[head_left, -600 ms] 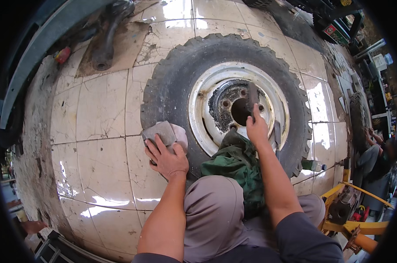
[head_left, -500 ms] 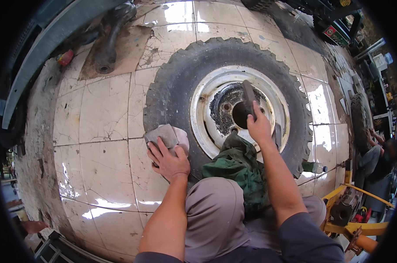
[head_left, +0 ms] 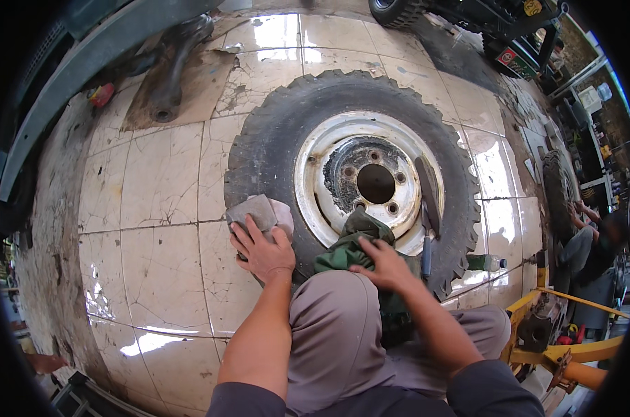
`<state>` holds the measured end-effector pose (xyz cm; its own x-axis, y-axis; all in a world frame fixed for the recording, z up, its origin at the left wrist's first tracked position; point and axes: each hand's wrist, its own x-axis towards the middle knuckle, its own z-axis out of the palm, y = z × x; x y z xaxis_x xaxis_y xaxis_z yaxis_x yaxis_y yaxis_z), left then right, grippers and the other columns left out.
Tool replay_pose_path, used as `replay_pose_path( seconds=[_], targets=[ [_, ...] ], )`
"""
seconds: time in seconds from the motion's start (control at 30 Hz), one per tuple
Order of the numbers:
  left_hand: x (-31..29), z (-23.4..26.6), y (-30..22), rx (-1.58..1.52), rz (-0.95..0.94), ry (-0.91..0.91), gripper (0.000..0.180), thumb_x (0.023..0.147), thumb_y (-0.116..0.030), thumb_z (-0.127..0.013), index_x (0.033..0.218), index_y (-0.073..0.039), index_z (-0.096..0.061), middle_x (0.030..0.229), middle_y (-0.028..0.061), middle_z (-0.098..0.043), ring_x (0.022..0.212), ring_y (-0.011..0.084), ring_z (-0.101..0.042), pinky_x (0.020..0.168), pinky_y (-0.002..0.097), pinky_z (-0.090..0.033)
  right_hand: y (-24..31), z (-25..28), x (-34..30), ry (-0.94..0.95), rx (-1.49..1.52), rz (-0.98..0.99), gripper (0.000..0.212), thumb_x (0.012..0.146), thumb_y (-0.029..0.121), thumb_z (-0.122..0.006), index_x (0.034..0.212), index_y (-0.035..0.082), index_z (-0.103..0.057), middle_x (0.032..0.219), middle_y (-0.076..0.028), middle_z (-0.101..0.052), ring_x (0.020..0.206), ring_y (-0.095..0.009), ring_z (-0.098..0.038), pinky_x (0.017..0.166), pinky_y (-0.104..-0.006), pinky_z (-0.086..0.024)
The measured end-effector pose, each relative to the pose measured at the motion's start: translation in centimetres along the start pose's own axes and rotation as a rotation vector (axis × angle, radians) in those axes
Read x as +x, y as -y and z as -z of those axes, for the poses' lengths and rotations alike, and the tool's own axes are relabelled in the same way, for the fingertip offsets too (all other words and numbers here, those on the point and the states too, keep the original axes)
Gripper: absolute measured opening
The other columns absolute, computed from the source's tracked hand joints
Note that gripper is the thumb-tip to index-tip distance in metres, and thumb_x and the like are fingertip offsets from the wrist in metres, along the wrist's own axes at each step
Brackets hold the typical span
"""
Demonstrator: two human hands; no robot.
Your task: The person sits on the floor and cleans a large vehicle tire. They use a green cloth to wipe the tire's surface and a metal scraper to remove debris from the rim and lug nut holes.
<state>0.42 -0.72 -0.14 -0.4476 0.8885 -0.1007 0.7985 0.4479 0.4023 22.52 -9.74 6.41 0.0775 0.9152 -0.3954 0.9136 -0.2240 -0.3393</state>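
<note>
A wheel lies flat before me, with a knobbly black tyre [head_left: 266, 153] and a worn white rim [head_left: 315, 139] whose middle is partly black. At the tyre's near left edge my left hand [head_left: 266, 256] grips a grey sheet like sandpaper [head_left: 251, 210], fingers spread over it. A whitish pad [head_left: 283, 214] shows beside the sheet. My right hand [head_left: 386, 267], slightly blurred, reaches over a dark green cloth [head_left: 343, 251] on the near rim, its fingers apart. On the right side of the rim rest a dark flat bar [head_left: 430, 194] and a tool with a blue-grey handle [head_left: 426, 256].
A plastic bottle [head_left: 487, 263] lies right of the tyre. A yellow metal stand [head_left: 530, 313] is at the lower right. At the upper left a greasy metal arm [head_left: 170, 83] lies on cardboard [head_left: 138, 104]. Another person [head_left: 593, 233] works by a tyre at far right.
The dark bar, held over the hub by my right hand before, now lies on the rim's right side. My right hand has come back to the green cloth; my left has stayed put.
</note>
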Motion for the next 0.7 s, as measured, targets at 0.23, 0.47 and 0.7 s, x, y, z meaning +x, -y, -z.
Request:
replay_pose_path(
  seconds=[0.23, 0.47, 0.7],
  targets=[
    [0.2, 0.2, -0.4, 0.006, 0.007, -0.007, 0.069, 0.089, -0.045, -0.048, 0.152, -0.02, -0.032, 0.162, 0.0121, -0.02, 0.149, 0.0339, -0.016, 0.11, 0.0652, -0.02, -3.1, 4.8, 0.9, -0.333, 0.175, -0.053, 0.041, 0.081, 0.012, -0.059, 0.12, 0.003, -0.065, 0.109, -0.025, -0.067, 0.108, -0.038, -0.063, 0.098, -0.0434, -0.047],
    [0.1, 0.7, -0.7, 0.021, 0.013, 0.023, 0.069, 0.089, -0.042, -0.048, 0.152, -0.019, -0.032, 0.162, 0.0131, -0.019, 0.149, 0.0344, -0.015, 0.11, 0.0642, -0.019, -6.7, 11.8, 13.3, -0.685, 0.099, -0.288, 0.055, 0.084, 0.023, -0.063, 0.135, 0.007, -0.052, 0.126, -0.021, -0.059, 0.121, -0.038, -0.055, 0.1, -0.0453, -0.045],
    [0.4, -0.3, 0.1, 0.04, -0.028, 0.016, 0.071, 0.089, -0.039, -0.048, 0.153, -0.014, -0.029, 0.162, 0.0158, -0.016, 0.149, 0.0373, -0.012, 0.11, 0.0653, -0.017, -6.8, 3.7, 21.5, -0.539, -0.235, -0.516, 0.05, 0.088, 0.042, -0.055, 0.123, 0.006, -0.058, 0.132, -0.014, -0.05, 0.127, -0.033, -0.045, 0.097, -0.0569, -0.041]
  ],
)
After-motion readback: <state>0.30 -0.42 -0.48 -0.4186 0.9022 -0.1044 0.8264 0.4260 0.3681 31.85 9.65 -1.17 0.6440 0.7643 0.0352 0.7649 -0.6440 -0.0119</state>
